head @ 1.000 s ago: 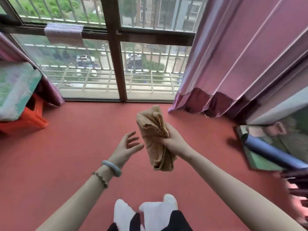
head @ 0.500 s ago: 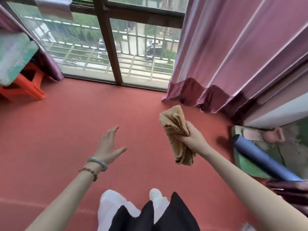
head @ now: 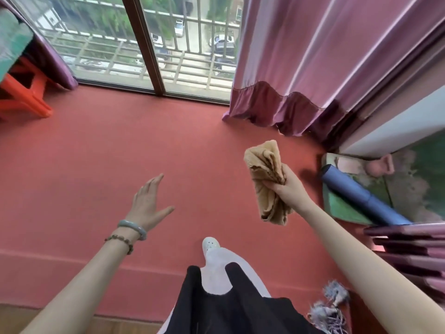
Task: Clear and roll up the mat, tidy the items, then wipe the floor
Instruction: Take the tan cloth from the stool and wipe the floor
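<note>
The right hand (head: 287, 191) covers the middle of the tan cloth (head: 265, 162); one end of the blue rolled mat (head: 356, 192) goes behind a pile of purple things (head: 409, 247); the right edge cuts that pile off; the orange stool (head: 26, 97) is cut off on the left; a grey fluffy thing (head: 330, 307) at the bottom is too blurry to tell.

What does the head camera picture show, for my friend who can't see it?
A person standing on a red floor grips a bunched tan cloth in the right hand, with the left hand held out open. A rolled blue mat lies at the right, near a pink curtain and a window.
</note>
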Demonstrator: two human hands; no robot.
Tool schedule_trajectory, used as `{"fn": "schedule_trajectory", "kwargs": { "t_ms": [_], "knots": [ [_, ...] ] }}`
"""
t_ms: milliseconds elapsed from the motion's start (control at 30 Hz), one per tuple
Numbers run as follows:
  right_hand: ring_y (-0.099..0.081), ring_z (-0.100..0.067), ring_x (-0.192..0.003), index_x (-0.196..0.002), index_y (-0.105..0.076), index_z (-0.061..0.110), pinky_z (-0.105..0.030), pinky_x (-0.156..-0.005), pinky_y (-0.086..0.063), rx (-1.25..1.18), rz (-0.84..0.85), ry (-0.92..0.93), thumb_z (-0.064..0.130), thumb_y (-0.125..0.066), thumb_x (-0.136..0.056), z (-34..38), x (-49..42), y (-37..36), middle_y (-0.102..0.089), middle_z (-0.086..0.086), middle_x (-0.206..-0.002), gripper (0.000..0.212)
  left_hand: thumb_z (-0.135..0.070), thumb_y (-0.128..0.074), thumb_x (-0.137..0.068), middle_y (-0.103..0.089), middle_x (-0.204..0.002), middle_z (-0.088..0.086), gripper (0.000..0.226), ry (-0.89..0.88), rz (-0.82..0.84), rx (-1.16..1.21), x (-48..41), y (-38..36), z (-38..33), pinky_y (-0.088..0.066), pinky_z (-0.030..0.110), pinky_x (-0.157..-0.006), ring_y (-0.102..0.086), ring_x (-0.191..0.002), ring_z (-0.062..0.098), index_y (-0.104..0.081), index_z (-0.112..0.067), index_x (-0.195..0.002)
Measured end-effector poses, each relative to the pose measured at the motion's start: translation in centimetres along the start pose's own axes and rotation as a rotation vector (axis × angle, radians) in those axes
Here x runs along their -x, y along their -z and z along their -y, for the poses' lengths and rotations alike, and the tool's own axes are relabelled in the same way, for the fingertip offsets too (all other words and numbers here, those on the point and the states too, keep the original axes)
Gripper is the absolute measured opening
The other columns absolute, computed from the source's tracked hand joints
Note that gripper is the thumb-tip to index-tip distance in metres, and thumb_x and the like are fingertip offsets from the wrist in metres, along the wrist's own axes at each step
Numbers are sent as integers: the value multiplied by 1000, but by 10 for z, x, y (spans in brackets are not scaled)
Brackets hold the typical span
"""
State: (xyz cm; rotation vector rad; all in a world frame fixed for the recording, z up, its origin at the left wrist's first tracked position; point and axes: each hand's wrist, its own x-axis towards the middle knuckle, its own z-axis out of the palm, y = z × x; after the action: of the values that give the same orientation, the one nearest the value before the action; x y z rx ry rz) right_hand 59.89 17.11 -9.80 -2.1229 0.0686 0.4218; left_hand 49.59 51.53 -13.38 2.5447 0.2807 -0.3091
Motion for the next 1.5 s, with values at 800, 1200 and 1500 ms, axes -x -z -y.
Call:
{"fn": "schedule_trajectory", "kwargs": {
  "t_ms": [800, 1200, 1500],
  "knots": [
    [-52, -14, -94, -111, -51, 15, -24, -77, -34, 164, 91, -114, 19, -65, -81, -201, -76, 16, -59, 3, -101, 33, -29, -71, -79, -24, -149, 10, 89, 329, 85, 51, 17, -246, 7, -21, 46, -112, -21, -138, 28, -15, -18, -147],
    [-49, -22, -92, -106, -44, 14, -31, -74, -35, 287, 151, -113, 13, -55, -83, -458, -259, -164, -54, -5, -103, 26, -37, -76, -72, -21, -150, 9, 99, 379, 77, -34, -157, -499, 189, -20, 45, -110, -21, -138, 29, -13, -22, -147],
    [-51, -34, -98, -110, -44, 13, -41, -76, -44, 576, 90, -44, 22, -51, -78, -642, -395, -253, -50, -13, -107, 34, -60, -46, -81, -27, -150, 11, 81, 288, -22, -288, -239, -673, 335, -2, 41, -115, -18, -141, 27, -26, -14, -144]
  ]
}}
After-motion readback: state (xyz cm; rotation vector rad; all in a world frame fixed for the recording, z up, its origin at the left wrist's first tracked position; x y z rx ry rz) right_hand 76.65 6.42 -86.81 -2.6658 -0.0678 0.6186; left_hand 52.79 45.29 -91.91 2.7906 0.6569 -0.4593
